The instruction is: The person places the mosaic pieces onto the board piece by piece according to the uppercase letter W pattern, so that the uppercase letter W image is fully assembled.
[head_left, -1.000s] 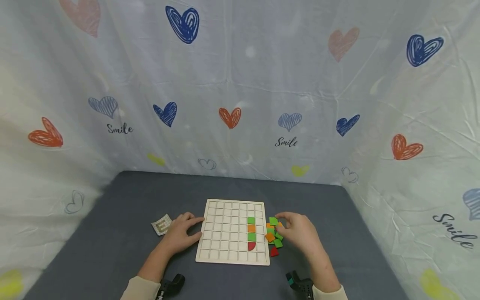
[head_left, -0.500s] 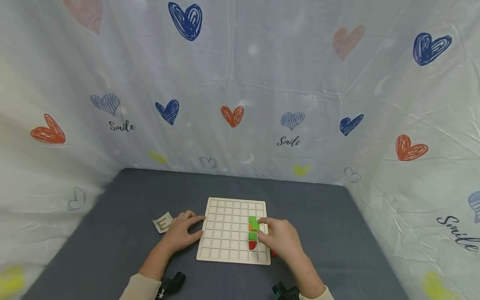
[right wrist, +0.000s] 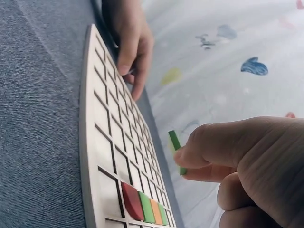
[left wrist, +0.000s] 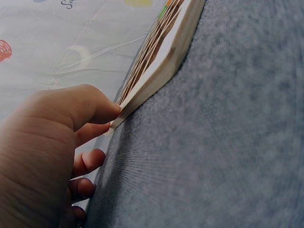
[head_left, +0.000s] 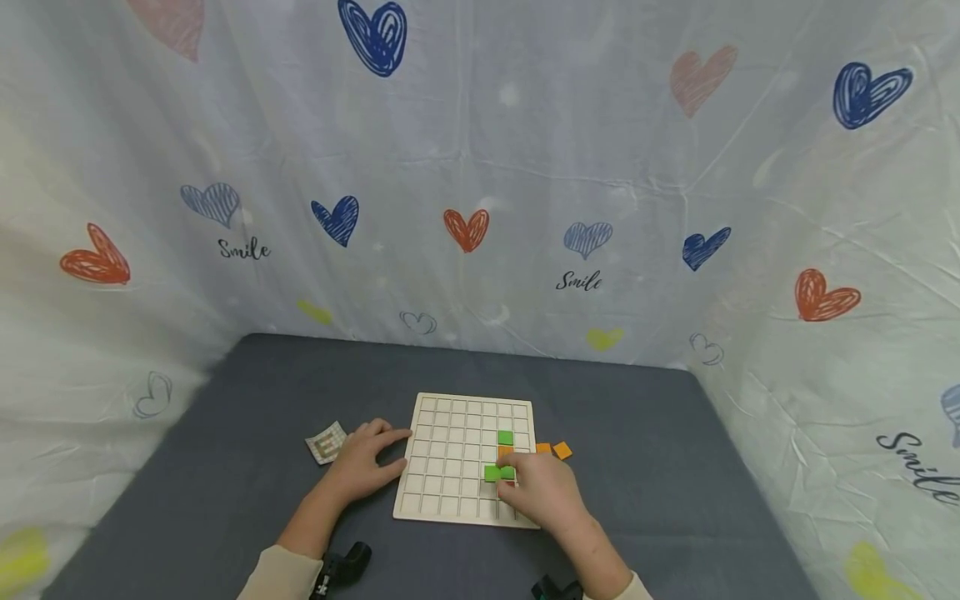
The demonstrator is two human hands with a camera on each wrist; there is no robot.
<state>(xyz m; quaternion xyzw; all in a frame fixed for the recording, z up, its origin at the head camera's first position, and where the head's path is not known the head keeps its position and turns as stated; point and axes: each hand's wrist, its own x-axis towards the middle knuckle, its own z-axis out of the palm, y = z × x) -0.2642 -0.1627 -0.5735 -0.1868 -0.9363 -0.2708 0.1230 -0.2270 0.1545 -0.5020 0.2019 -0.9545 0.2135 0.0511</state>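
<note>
My right hand (head_left: 543, 492) is over the right part of a wooden grid board (head_left: 442, 467), pinching a green square tile (head_left: 491, 473) between thumb and index finger. In the right wrist view that green tile (right wrist: 174, 140) stands on edge, apart from the board. A column of pieces sits in the grid: a red rounded piece (right wrist: 132, 202), a green tile (right wrist: 146, 208), an orange tile (right wrist: 156, 212) and another green tile (right wrist: 163, 215). Thumb and index fingertips of my left hand (head_left: 360, 462) touch the board's left edge, spread apart.
Orange tiles (head_left: 562, 451) lie just right of the board; my right hand covers that side's remainder. A small patterned card (head_left: 326, 443) lies beyond my left hand. The dark grey table (head_left: 637, 442) meets a heart-printed curtain (head_left: 517, 183) behind.
My right hand has taken a green tile from the pile on the right and carried it left over the board's column of pieces. The left hand has stayed at the edge.
</note>
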